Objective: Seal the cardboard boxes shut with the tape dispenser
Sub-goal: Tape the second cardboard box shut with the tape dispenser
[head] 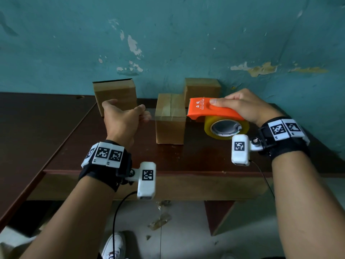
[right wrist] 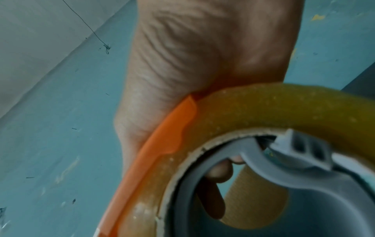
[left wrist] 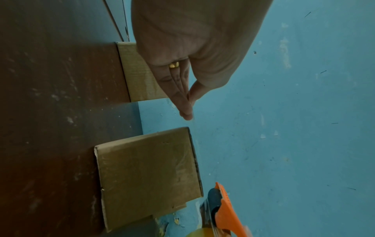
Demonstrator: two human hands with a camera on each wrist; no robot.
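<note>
Right hand (head: pixel 242 107) grips the tape dispenser (head: pixel 214 111); left hand (head: pixel 121 118) pinches the tape end — the strip spans crosswise over the middle box (head: pixel 169 120) between them.

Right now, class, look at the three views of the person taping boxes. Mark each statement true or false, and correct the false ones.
1. The right hand grips the orange tape dispenser. True.
2. Four cardboard boxes stand on the table. False: three are visible, the left box, the middle box and the back box.
3. The left hand pinches a stretch of clear tape beside the middle box. True.
4. The roll of tape in the dispenser is blue. False: it is yellowish.
5. The wall behind the table is red. False: it is teal with peeling patches.
</note>
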